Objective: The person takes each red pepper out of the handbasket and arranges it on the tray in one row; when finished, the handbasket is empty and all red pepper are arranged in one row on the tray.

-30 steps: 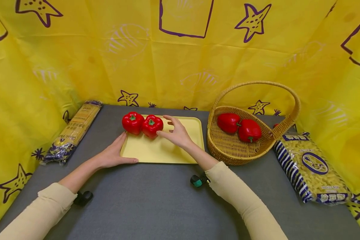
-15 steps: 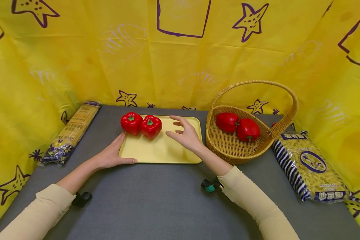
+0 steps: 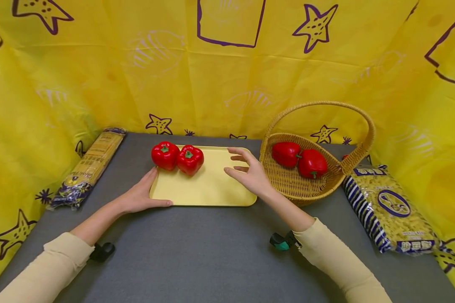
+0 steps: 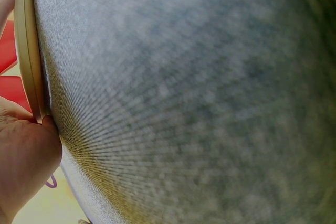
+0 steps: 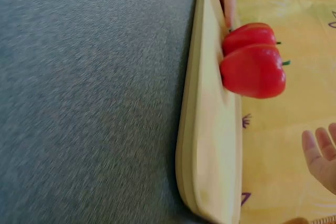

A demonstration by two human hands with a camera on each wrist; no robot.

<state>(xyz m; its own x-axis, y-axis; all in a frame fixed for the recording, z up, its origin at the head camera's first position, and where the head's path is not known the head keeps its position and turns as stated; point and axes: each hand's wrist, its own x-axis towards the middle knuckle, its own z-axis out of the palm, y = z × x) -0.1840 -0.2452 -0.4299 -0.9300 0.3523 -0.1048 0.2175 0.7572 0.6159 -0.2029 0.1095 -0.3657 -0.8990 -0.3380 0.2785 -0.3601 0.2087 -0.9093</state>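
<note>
Two red bell peppers [image 3: 165, 155] with green stems stand side by side at the back left of a pale yellow tray [image 3: 208, 187]. My left hand [image 3: 136, 198] touches the tray's front left corner, with its straight thumb along the front edge and its fingers along the left side. The left wrist view catches that thumb [image 4: 31, 145] at the tray's rim. Over the tray's right end is my right hand [image 3: 255, 177], fingers spread and holding nothing. In the right wrist view its fingers [image 5: 312, 153] show apart from the peppers [image 5: 253, 72].
A wicker basket [image 3: 288, 185] with a tall handle stands right of the tray, two red peppers [image 3: 313, 164] inside. A pasta bag [image 3: 396, 210] lies at far right, a long noodle packet [image 3: 89, 170] at far left. Behind hangs a yellow patterned cloth [image 3: 220, 92].
My right hand has drawn away from the right-hand pepper on the tray and moved right, to the tray's right end. My left hand stays at the left corner.
</note>
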